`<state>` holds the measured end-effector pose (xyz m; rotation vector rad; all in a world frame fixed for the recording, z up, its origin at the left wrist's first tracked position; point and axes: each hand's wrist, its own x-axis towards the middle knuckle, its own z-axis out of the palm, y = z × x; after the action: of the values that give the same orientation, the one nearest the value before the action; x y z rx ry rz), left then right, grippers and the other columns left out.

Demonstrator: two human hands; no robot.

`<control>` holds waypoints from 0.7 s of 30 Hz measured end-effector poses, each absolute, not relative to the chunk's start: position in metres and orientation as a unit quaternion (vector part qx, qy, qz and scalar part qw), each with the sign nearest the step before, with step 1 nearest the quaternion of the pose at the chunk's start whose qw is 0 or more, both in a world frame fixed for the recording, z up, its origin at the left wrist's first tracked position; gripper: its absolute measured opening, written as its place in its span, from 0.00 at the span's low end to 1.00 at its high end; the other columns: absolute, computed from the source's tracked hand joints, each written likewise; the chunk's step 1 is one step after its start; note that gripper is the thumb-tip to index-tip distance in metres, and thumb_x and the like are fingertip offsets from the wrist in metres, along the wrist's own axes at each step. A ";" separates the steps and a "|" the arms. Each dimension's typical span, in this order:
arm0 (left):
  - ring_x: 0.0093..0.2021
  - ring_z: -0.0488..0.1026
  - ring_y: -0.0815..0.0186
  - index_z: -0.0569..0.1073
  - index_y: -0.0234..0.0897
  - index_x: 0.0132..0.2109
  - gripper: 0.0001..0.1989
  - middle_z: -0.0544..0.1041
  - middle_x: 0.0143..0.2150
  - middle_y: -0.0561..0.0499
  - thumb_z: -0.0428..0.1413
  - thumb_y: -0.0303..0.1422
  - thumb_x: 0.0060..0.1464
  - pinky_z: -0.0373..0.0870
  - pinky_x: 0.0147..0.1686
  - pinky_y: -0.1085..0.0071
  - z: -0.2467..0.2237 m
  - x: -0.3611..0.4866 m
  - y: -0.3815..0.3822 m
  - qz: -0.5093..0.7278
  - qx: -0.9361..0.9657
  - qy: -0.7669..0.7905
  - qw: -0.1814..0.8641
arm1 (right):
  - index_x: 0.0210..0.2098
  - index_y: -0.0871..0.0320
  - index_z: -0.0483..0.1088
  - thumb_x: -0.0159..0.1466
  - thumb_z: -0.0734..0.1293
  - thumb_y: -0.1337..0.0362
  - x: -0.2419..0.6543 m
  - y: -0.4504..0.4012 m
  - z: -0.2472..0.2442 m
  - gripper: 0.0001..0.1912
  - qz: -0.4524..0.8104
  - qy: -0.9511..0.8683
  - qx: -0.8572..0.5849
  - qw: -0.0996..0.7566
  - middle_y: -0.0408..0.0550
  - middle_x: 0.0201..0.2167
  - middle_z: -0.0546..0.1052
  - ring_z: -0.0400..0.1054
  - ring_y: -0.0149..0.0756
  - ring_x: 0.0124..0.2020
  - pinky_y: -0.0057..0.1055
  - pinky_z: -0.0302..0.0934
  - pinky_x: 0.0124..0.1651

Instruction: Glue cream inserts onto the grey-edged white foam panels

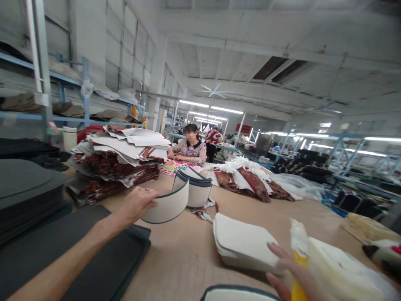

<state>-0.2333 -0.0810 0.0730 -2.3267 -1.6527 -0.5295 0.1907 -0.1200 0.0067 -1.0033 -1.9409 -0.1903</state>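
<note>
My left hand (140, 204) pinches the edge of a curved white panel with dark trim (172, 205), which stands bent on its edge over the brown table (188, 255). Similar curved panels (200, 193) are nested just behind it. In my right hand (290, 267), somewhat blurred, is a yellow-handled brush (299, 251) with its pale, crusted bristles pointing up. Those fingers are beside a stack of cream-coloured flat pieces (241, 236). Another dark-edged white panel (238, 295) is cut off by the bottom of the view.
Dark grey sheets (103, 255) are piled at the left. Farther back stands a tall stack of white and brown patterned pieces (122, 154). Brown bundles with white ties (247, 179) lie across the table. A co-worker (191, 148) sits at the far side. A pale, blurred block (341, 267) lies at right.
</note>
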 end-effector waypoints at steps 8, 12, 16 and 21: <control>0.35 0.69 0.65 0.72 0.44 0.44 0.08 0.73 0.33 0.54 0.51 0.36 0.57 0.61 0.34 0.75 0.125 -0.158 -0.145 -0.192 -0.899 -0.377 -0.114 | 0.53 0.52 0.60 0.54 0.68 0.55 0.134 -0.136 0.095 0.28 0.258 -0.706 -0.409 0.517 0.49 0.44 0.74 0.71 0.37 0.38 0.31 0.66 0.37; 0.37 0.69 0.63 0.72 0.43 0.45 0.16 0.74 0.36 0.55 0.56 0.42 0.50 0.63 0.35 0.74 0.115 -0.130 -0.125 -0.223 -0.871 -0.361 -0.247 | 0.49 0.53 0.65 0.53 0.70 0.56 0.170 -0.161 0.095 0.25 0.251 -0.623 -0.495 0.551 0.40 0.29 0.72 0.66 0.28 0.27 0.24 0.61 0.30; 0.29 0.66 0.69 0.66 0.37 0.51 0.22 0.68 0.28 0.57 0.55 0.40 0.49 0.60 0.27 0.78 0.075 -0.100 -0.100 -0.222 -0.802 -0.331 -0.445 | 0.48 0.56 0.65 0.51 0.70 0.54 0.217 -0.176 0.068 0.27 0.279 -0.535 -0.565 0.563 0.46 0.35 0.74 0.68 0.32 0.33 0.26 0.62 0.34; 0.35 0.70 0.63 0.63 0.31 0.54 0.24 0.72 0.35 0.49 0.52 0.34 0.50 0.66 0.34 0.69 0.014 -0.063 -0.105 -0.184 -0.802 -0.385 -0.417 | 0.43 0.61 0.67 0.55 0.66 0.54 0.245 -0.161 0.003 0.21 0.225 -0.598 -0.594 0.489 0.50 0.31 0.76 0.70 0.37 0.31 0.32 0.65 0.35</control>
<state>-0.0632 -0.1046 0.0138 -3.5325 -1.6967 -0.8120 0.2452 -0.1614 0.0032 -1.4443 -1.4521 0.5474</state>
